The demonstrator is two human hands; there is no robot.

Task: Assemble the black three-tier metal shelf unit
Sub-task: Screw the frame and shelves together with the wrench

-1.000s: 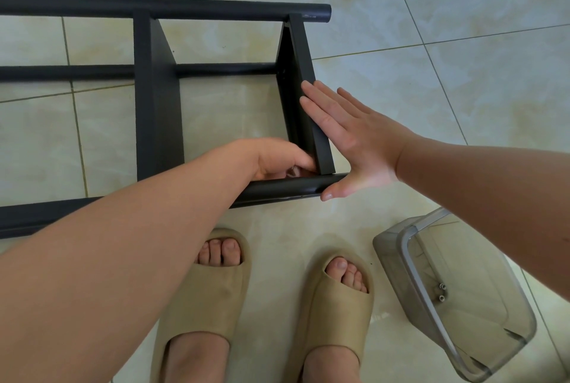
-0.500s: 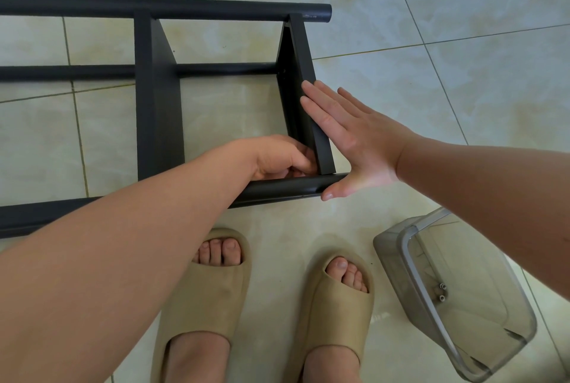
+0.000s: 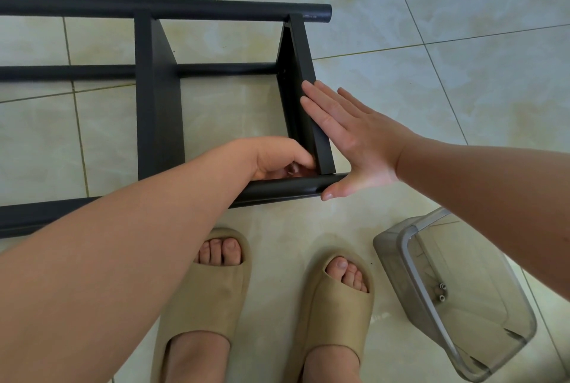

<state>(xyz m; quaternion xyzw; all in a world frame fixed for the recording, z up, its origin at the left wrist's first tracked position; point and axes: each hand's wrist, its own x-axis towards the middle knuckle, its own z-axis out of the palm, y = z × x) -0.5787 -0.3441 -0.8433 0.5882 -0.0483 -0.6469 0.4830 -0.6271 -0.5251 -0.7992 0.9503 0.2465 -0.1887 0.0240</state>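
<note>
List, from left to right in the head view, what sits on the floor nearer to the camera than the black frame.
From the left: left slipper → right slipper → clear plastic bin.

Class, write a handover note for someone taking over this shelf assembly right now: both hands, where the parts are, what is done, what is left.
Left hand: fingers curled inside the corner where the end panel meets the near tube; whatever they hold is hidden.
Right hand: flat, pressing the end panel's outer face.
The frame lies on its side on the floor, with a second panel between the tubes further left. A clear box holding small screws sits by the right foot.
Done: two panels in place.
Left: probably fastening this corner; the third tier is out of view.
</note>
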